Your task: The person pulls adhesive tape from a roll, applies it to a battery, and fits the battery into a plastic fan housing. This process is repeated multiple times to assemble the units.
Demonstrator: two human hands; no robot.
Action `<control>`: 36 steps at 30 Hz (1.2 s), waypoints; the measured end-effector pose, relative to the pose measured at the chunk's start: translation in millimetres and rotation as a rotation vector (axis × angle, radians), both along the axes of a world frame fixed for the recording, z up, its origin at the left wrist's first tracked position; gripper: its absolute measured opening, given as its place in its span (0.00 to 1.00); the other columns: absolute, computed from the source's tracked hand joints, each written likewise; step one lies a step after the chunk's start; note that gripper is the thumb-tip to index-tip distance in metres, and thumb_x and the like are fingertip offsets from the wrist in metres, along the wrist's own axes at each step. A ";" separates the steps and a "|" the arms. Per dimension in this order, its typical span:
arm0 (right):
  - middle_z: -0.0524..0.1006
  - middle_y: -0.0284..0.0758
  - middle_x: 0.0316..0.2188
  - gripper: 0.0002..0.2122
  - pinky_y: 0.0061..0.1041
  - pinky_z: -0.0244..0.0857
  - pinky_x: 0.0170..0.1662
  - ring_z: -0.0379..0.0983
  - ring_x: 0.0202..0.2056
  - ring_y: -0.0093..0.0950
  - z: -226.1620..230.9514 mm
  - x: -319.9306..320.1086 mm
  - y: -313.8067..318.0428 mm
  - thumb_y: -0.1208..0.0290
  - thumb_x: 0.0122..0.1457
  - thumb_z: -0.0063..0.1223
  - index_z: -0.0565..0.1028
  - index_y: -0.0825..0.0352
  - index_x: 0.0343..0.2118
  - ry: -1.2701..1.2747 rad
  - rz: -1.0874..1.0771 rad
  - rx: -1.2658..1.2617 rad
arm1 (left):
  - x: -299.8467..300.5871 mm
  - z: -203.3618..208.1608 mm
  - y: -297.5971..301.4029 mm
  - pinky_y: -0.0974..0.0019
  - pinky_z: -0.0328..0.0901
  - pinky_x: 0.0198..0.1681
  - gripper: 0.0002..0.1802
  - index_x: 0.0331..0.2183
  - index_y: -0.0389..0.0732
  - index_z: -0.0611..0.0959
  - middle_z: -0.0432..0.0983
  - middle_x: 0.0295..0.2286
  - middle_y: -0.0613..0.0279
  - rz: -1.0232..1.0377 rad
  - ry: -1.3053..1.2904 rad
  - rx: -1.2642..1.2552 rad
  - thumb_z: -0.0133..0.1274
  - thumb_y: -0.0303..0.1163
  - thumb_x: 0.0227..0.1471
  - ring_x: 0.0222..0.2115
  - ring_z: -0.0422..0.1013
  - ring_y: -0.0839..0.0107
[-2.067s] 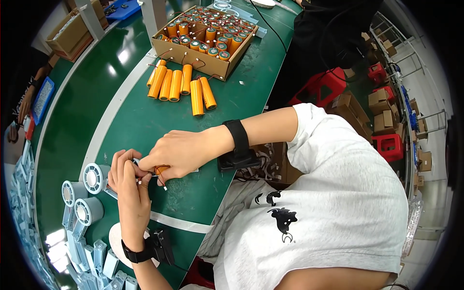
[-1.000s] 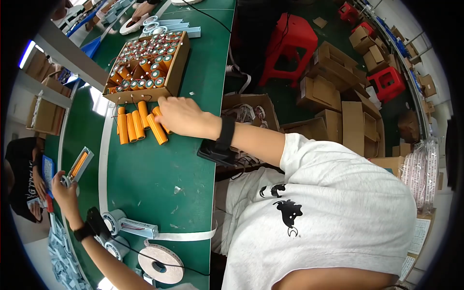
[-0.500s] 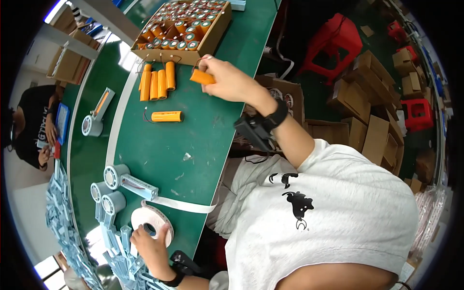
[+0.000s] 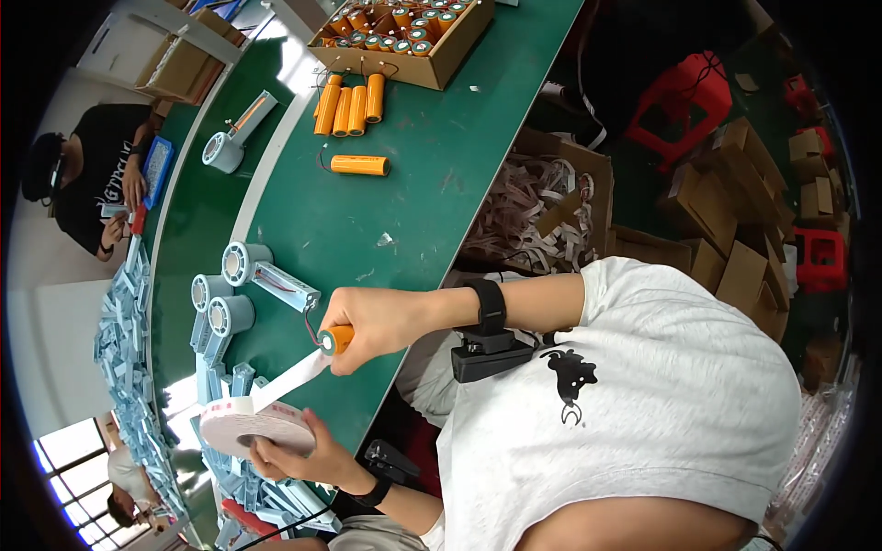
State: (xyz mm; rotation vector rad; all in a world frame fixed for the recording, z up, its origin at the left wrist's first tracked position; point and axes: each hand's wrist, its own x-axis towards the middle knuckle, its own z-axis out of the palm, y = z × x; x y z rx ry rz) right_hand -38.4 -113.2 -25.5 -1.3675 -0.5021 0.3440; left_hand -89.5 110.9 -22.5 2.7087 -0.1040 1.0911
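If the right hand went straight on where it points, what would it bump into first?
Beyond the orange cell in its grip, the right hand would probably meet the nearest light-blue casing; depth is unclear.

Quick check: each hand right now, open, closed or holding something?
Left hand: holding the roll of tape.
Right hand: closed around an orange battery.

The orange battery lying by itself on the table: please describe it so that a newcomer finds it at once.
On the green table, find the open cardboard box at the picture's top, then the clustered orange batteries just below it. Below the cluster lies the single battery, apart and sideways, whereas the clustered ones point toward the box.
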 end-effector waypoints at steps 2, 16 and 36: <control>0.65 0.35 0.07 0.09 0.26 0.55 0.18 0.60 0.11 0.29 3.0 -6.8 -10.4 0.72 0.38 0.52 0.69 0.73 0.11 -0.097 -0.015 -0.017 | 13.1 8.9 2.1 0.52 0.60 0.41 0.33 0.44 0.29 0.68 0.57 0.46 0.43 0.091 -0.058 -0.027 0.61 0.35 0.36 0.49 0.53 0.50; 0.68 0.41 0.30 0.15 0.27 0.61 0.36 0.68 0.31 0.35 39.4 22.5 -4.1 0.73 0.49 0.52 0.69 0.76 0.38 -0.529 -0.401 -0.100 | 41.6 -5.8 -41.2 0.56 0.59 0.46 0.36 0.45 0.29 0.68 0.61 0.44 0.50 -0.255 0.046 -0.135 0.62 0.28 0.30 0.48 0.57 0.55; 0.72 0.42 0.33 0.12 0.24 0.66 0.31 0.73 0.28 0.27 4.5 102.4 36.8 0.72 0.55 0.45 0.63 0.75 0.37 0.138 -0.683 0.789 | 9.8 -17.9 -57.0 0.54 0.45 0.48 0.35 0.37 0.26 0.73 0.67 0.36 0.45 -0.008 0.339 0.012 0.64 0.42 0.29 0.39 0.61 0.54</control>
